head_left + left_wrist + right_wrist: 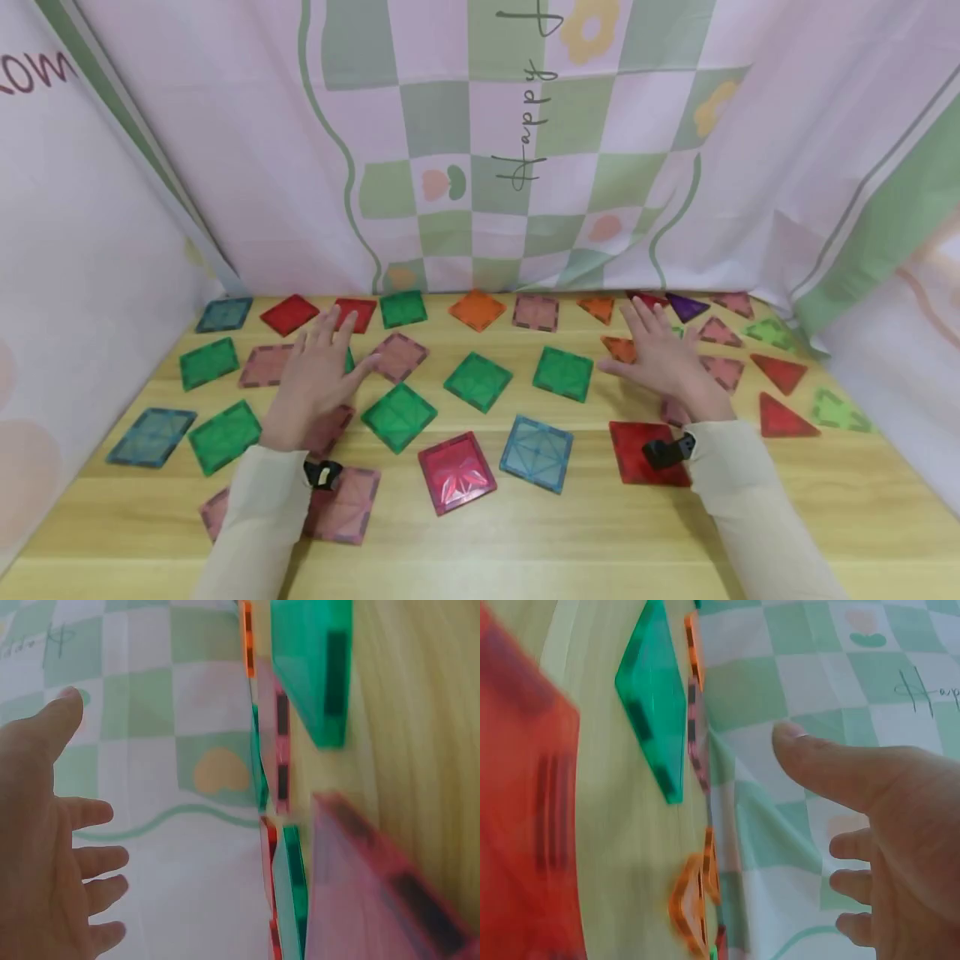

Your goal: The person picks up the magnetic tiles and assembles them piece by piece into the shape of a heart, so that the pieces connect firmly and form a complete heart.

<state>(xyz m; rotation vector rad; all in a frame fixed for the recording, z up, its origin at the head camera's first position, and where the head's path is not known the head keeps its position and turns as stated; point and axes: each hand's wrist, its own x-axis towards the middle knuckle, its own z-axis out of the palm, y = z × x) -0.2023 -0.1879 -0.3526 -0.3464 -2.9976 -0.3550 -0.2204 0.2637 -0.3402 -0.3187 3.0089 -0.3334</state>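
My left hand (317, 377) hovers over the left part of the table with its fingers spread and nothing held. Below it lie translucent plastic tiles, among them a pink square tile (265, 366) and a dark pink tile (332, 429) partly hidden by the hand. On the other side, my right hand (666, 358) hangs above the tiles, thumb out to the side and fingers extended, holding nothing. An orange triangle tile (619, 348) lies near its thumb, and a red square tile (630, 454) is under the wrist. Both wrist views show the hands (34, 862) raised off the tabletop.
Between the hands lie green square tiles (477, 382), a blue square tile (537, 453) and a shiny magenta square tile (457, 472). Red triangle tiles (782, 417) and light green ones (840, 410) lie at the right. A patterned curtain (435, 125) hangs along the table's back edge.
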